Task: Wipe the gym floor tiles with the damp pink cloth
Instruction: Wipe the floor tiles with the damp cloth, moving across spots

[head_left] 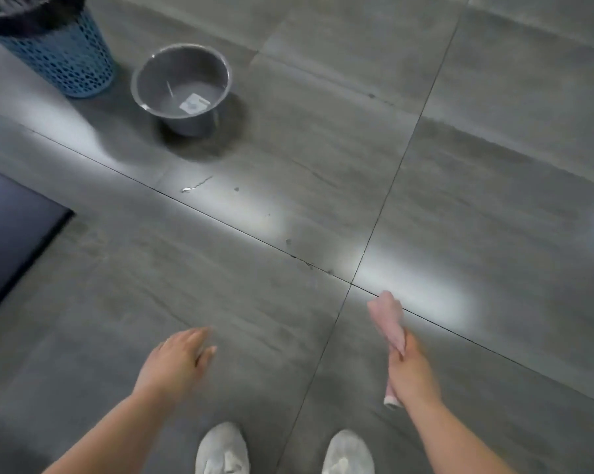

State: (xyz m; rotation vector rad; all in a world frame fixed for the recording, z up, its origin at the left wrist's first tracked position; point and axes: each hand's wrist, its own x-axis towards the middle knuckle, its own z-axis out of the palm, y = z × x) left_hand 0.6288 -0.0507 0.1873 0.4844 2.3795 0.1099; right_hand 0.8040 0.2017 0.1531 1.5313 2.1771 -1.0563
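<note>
Right hand (412, 372) is clamped on the rolled pink cloth (389, 323), held up off the floor tiles (476, 206), well this side of the bowl (181, 87); left hand (179, 359) empty, fingers loosely apart. Risks, imo: a rolled cloth wipes only a thin strip & misses the spots this side of the bowl. Bowl w/ water could get knocked; wet tile near the shoes (222, 449) = slip.

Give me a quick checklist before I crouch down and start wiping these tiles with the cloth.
1. Pink cloth in right hand: ok, gripped and bunched.
2. Left hand free for support: ok, open and empty.
3. Cloth damp: cannot tell.
4. Grey bowl within reach for rinsing: not ok, it stands well ahead beside the blue basket.
5. Spots to wipe located: ok, dark specks along the grout line.
6. Footing: ok, both shoes flat on the tiles.
</note>
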